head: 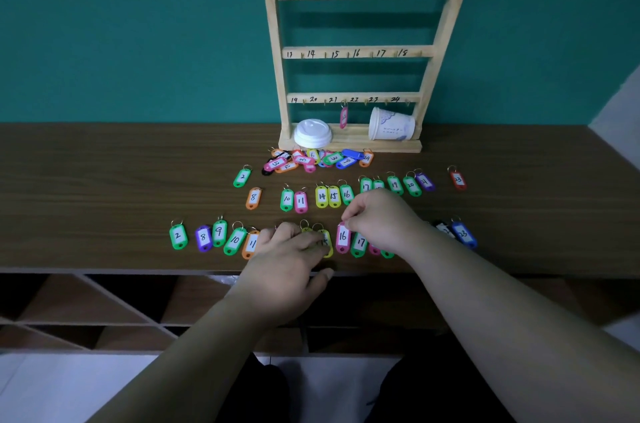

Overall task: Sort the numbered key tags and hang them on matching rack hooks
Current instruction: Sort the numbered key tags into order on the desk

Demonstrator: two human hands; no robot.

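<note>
At the pink tag's [343,237] twelve o'clock, my right hand [381,218] pinched its ring (light, slick plastic, I judged); my left hand [287,249] rested flat.

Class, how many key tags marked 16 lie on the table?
2. The green tag 16 lies in the middle row; the pink tag 16 in the front row, right hand pinching its ring. The pile may hide others.

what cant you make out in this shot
Head view:
- Near-row tags between orange 11 and pink 16: numbers covered by left hand.
- Tags right of green 17: under right hand, which pinches pink 16's ring.
- Hanging pink tag: number too small.
- Rack: top cut by frame edge.
</note>
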